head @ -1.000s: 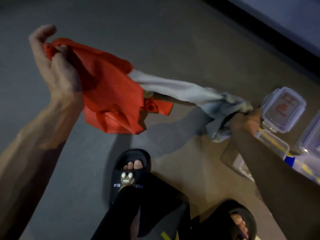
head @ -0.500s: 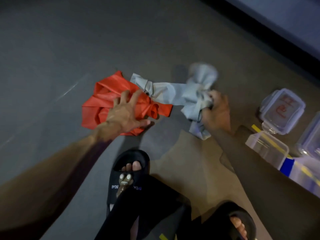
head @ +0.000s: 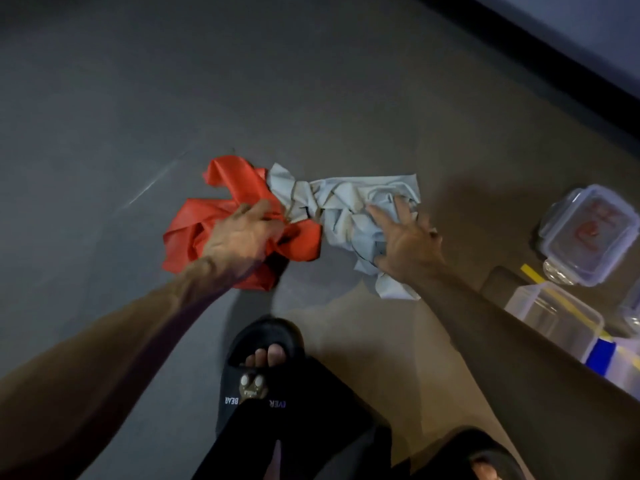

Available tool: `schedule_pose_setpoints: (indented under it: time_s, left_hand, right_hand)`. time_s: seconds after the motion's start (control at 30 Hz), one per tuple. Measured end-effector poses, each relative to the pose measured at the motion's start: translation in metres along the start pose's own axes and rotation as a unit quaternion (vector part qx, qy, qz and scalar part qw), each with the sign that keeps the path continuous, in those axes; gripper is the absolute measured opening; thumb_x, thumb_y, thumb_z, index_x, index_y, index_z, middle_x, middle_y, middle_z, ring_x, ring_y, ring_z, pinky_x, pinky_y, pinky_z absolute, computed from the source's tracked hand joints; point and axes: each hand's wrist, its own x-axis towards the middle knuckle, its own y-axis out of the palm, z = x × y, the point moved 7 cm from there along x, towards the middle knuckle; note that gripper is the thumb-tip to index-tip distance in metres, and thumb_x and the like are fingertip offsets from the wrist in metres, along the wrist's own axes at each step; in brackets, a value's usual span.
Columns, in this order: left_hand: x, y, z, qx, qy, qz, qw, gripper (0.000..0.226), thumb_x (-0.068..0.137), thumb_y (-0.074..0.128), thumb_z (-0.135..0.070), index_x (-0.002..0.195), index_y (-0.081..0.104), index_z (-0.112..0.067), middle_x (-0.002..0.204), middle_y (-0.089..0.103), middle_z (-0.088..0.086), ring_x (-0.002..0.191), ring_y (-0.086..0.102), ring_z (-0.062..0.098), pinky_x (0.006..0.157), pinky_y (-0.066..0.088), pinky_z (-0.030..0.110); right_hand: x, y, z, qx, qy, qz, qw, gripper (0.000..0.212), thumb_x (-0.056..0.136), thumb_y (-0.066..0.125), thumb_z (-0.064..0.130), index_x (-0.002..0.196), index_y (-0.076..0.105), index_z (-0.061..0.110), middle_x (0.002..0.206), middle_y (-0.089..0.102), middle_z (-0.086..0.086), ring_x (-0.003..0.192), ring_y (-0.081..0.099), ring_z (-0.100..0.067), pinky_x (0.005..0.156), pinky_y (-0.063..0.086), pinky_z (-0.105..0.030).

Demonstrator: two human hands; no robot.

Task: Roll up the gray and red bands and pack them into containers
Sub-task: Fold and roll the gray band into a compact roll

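Left hand rests on the red band, fingers loosely curled into it; right hand presses flat, fingers spread, on the gray band. Both bands lie crumpled at frame centre, apparently knotted together. Containers at right edge. Risk: rolling while tangled gives a lumpy roll. Half a second ago the right hand clutched the gray band.

We see a red band with a smooth, slightly glossy sheen, a matt crumpled gray band, clear plastic containers, and a matt floor.
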Motion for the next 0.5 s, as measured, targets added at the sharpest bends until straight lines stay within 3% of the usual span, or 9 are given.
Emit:
schedule_pose_setpoints:
  time_s: [0.07,0.13,0.17,0.23,0.3,0.33,0.43,0.5]
  left_hand:
    - [-0.004,-0.009,0.030,0.003,-0.057,0.006,0.998,0.023,0.094,0.064,-0.037,0.113,0.068,-0.049,0.129,0.058,0.000,0.112,0.059,0.036,0.086,0.053,0.044]
    - [0.002,-0.005,0.090,0.018,-0.148,-0.023,0.989,0.034,0.082,0.063,-0.046,0.099,0.052,-0.073,0.123,0.063,-0.005,0.102,0.064,0.031,0.082,0.054,0.042]
    - [0.005,-0.005,0.118,0.022,-0.180,-0.029,0.983,0.041,0.077,0.064,-0.044,0.096,0.046,-0.075,0.118,0.063,-0.003,0.095,0.064,0.031,0.078,0.055,0.043]
    - [0.007,-0.008,0.148,0.031,-0.188,0.016,0.982,0.050,0.073,0.074,-0.027,0.106,0.055,-0.059,0.115,0.059,0.006,0.094,0.061,0.038,0.078,0.056,0.049]
    - [-0.001,-0.034,0.124,0.045,-0.183,0.060,0.980,0.048,0.074,0.077,-0.012,0.116,0.066,-0.032,0.123,0.053,0.015,0.108,0.057,0.045,0.091,0.052,0.054]
    - [-0.005,-0.039,0.111,0.045,-0.179,0.075,0.980,0.049,0.076,0.078,-0.013,0.121,0.065,-0.027,0.132,0.049,0.015,0.116,0.053,0.046,0.097,0.049,0.055]
    - [-0.018,-0.034,0.079,0.068,-0.196,0.177,0.962,0.074,0.079,0.082,-0.039,0.144,0.046,-0.041,0.150,0.032,0.007,0.130,0.041,0.048,0.105,0.042,0.056]
    - [-0.026,-0.030,0.066,0.049,-0.204,0.209,0.955,0.085,0.078,0.079,-0.055,0.150,0.034,-0.048,0.150,0.026,0.007,0.135,0.034,0.050,0.107,0.039,0.061]
  right_hand:
    - [-0.004,-0.004,0.001,-0.016,-0.002,-0.045,0.999,0.083,0.087,0.071,0.039,0.157,0.026,0.044,0.165,0.014,-0.001,0.141,0.028,-0.040,0.109,0.038,-0.056]
    - [-0.008,-0.007,0.002,-0.015,-0.013,-0.101,0.995,0.072,0.085,0.072,0.030,0.150,0.042,0.035,0.156,0.033,-0.003,0.133,0.038,-0.038,0.105,0.041,-0.052]
    - [-0.010,-0.008,0.002,-0.009,-0.024,-0.122,0.992,0.065,0.083,0.071,0.026,0.145,0.050,0.030,0.150,0.042,-0.005,0.127,0.044,-0.039,0.101,0.042,-0.050]
    - [-0.014,-0.011,0.002,0.042,-0.046,-0.158,0.986,0.050,0.076,0.065,0.023,0.126,0.065,0.019,0.131,0.060,-0.011,0.112,0.055,-0.042,0.094,0.047,-0.047]
    - [-0.020,-0.017,-0.003,0.151,-0.029,-0.188,0.970,0.041,0.069,0.053,0.024,0.106,0.068,0.016,0.112,0.067,-0.013,0.101,0.062,-0.042,0.087,0.052,-0.045]
    - [-0.023,-0.018,-0.007,0.214,0.007,-0.185,0.959,0.037,0.071,0.051,0.024,0.103,0.067,0.017,0.108,0.068,-0.012,0.099,0.064,-0.041,0.084,0.053,-0.043]
    - [-0.030,-0.016,-0.026,0.391,0.132,-0.160,0.897,0.033,0.087,0.051,0.032,0.113,0.067,0.018,0.112,0.071,-0.013,0.107,0.067,-0.036,0.088,0.054,-0.039]
    - [-0.040,-0.014,-0.037,0.421,0.198,-0.130,0.876,0.036,0.099,0.048,0.031,0.125,0.066,0.014,0.123,0.068,-0.018,0.118,0.063,-0.038,0.090,0.048,-0.034]
